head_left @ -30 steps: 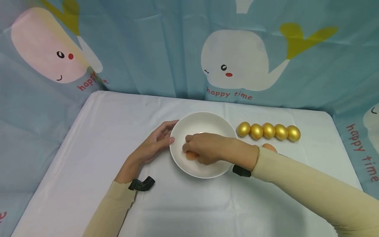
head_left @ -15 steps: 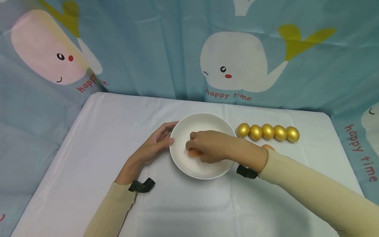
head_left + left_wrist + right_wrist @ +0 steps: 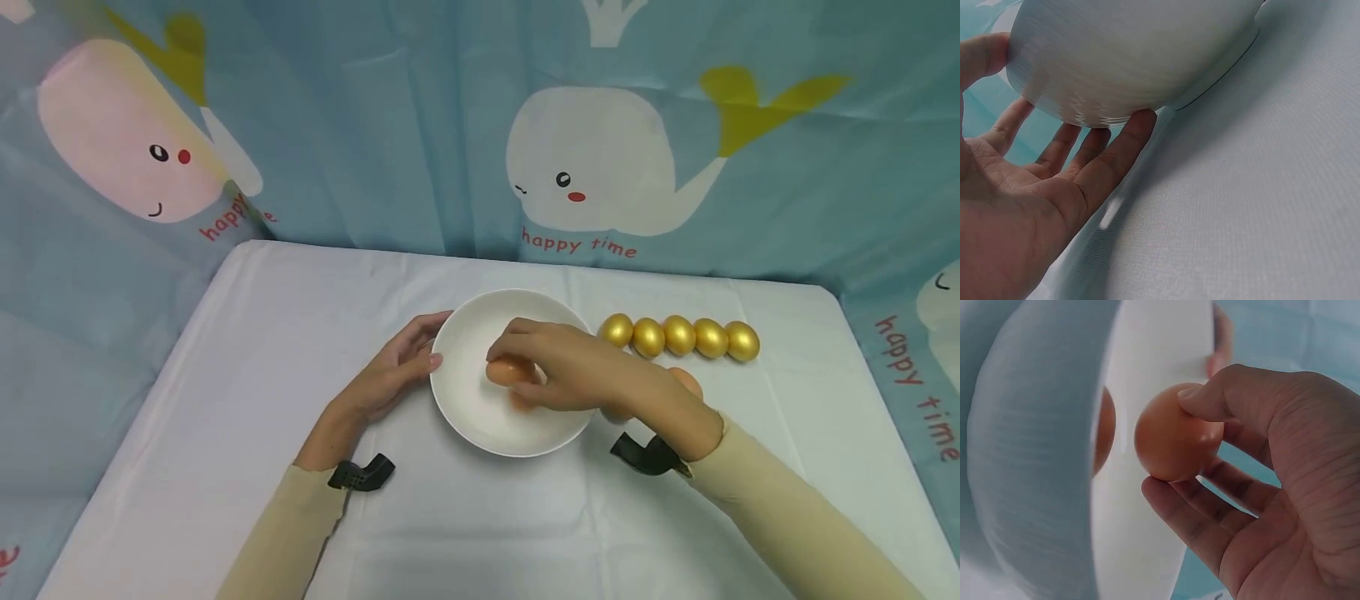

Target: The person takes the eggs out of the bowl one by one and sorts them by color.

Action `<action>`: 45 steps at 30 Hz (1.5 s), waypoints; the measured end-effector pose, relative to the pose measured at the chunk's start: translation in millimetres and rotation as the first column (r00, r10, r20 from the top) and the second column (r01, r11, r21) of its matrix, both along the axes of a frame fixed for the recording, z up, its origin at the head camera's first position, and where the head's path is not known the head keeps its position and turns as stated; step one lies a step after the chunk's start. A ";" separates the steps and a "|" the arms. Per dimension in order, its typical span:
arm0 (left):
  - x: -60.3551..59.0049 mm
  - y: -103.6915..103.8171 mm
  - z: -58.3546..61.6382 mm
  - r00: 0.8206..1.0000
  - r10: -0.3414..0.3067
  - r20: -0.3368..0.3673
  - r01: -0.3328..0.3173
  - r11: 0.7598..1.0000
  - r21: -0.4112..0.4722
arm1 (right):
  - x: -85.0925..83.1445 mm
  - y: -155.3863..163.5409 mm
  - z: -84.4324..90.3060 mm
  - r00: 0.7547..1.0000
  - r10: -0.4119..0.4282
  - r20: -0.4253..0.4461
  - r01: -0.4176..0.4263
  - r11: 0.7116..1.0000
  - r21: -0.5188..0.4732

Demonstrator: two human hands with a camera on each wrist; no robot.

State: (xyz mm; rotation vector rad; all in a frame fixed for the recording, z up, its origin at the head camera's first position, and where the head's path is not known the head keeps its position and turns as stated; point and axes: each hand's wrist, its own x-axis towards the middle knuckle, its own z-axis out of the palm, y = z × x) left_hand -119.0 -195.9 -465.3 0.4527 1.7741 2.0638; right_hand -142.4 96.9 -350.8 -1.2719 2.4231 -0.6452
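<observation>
My right hand point(image 3: 558, 362) pinches a brown egg point(image 3: 510, 371) between thumb and fingers, over the inside of a white bowl point(image 3: 465, 408). In the right wrist view the egg point(image 3: 1175, 434) hangs clear of the bowl wall, thumb on top and fingers beneath. A second brown egg point(image 3: 1105, 431) lies inside the bowl, partly hidden by the rim there and by the hand in the head view. My left hand point(image 3: 393, 362) holds the bowl's left side. Its thumb is at the rim and its fingers point(image 3: 1116, 156) support the outer wall.
Several gold eggs point(image 3: 678, 335) stand in a row right of the bowl. Nearer, a brown egg point(image 3: 686, 382) shows past the right forearm, and another egg point(image 3: 617, 415) peeks from under the wrist. A white cloth covers the table point(image 3: 465, 533); a blue whale-print curtain point(image 3: 420, 150) hangs behind.
The right hand has lifted the brown egg from the bowl's bottom and shifted right, uncovering part of a second egg. The left hand stays at the bowl.
</observation>
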 end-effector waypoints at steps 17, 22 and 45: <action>0.9 1.5 -3.8 1.000 0.004 0.025 -0.004 1.000 0.007 | 32.4 57.8 -9.0 0.965 -0.226 0.132 0.257 0.912 -0.320; 1.8 2.9 -5.3 1.000 -0.001 0.023 0.001 1.000 0.025 | 43.6 74.8 -13.3 0.920 -0.368 0.135 0.392 0.843 -0.369; 0.8 -0.5 -7.0 1.000 -0.023 0.008 0.022 0.999 0.031 | 77.9 137.3 -32.9 0.618 -0.774 0.138 0.727 0.497 -0.473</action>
